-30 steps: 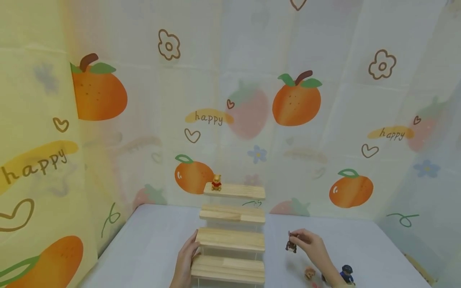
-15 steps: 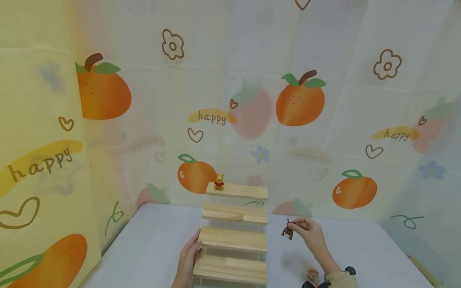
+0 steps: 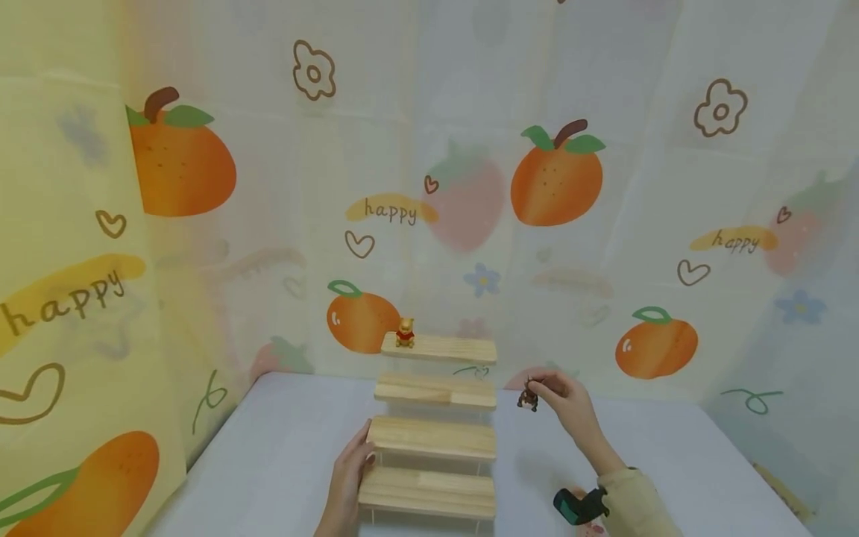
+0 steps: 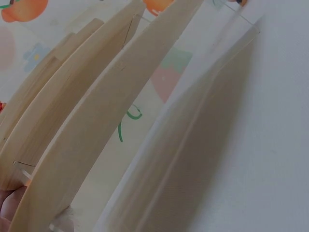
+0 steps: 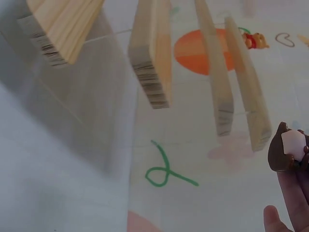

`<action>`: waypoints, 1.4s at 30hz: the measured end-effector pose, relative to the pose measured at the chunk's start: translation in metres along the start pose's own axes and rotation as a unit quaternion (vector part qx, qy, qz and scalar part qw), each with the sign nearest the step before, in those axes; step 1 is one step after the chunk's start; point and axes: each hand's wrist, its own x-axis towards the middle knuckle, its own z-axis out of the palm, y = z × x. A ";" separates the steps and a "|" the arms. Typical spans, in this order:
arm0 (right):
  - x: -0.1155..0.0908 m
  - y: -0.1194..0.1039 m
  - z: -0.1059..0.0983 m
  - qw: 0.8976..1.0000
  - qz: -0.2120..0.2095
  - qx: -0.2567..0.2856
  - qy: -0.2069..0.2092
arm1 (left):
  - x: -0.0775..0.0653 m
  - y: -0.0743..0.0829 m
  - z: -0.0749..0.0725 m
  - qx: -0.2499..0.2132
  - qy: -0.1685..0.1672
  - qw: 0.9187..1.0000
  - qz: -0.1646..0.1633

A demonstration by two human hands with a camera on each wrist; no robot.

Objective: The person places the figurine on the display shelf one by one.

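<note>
A stepped wooden display shelf (image 3: 432, 436) with several pale boards on clear supports stands mid-table. My left hand (image 3: 347, 470) holds its left side near the lower boards; in the left wrist view its fingertips (image 4: 12, 208) show at the board ends. My right hand (image 3: 567, 406) pinches a small brown figurine (image 3: 528, 397) with a white belly by its top, raised to the right of the shelf. In the right wrist view the figurine (image 5: 285, 150) is at the right edge, partly cut off. A yellow bear figurine (image 3: 405, 333) in a red top sits at the left of the top board.
Below my right forearm, a pinkish toy (image 3: 592, 530) shows partly behind the black wrist camera (image 3: 580, 507). The white table (image 3: 268, 447) runs back to a cloth backdrop (image 3: 456, 112) printed with oranges, with another cloth side (image 3: 67, 186) on the left.
My right hand has carried the brown figurine up and left, closer to the shelf. The forearm now covers the toys on the right. My left hand stays on the shelf.
</note>
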 end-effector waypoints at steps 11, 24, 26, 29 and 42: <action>0.031 -0.081 0.033 0.991 0.099 -0.082 0.031 | 0.000 0.000 -0.001 0.006 0.009 1.000 -0.015; 0.063 -0.085 0.063 0.996 0.076 -0.053 0.016 | 0.000 0.002 0.001 -0.023 0.005 1.000 -0.014; 0.070 -0.084 0.069 0.995 0.083 -0.061 0.018 | 0.001 0.003 0.002 -0.022 0.004 1.000 -0.014; 0.080 -0.082 0.076 0.992 0.100 -0.075 0.024 | 0.002 0.004 0.002 -0.022 0.006 1.000 -0.012; 0.091 -0.067 0.109 0.994 0.079 -0.074 0.020 | 0.001 0.001 0.000 -0.019 -0.011 1.000 -0.005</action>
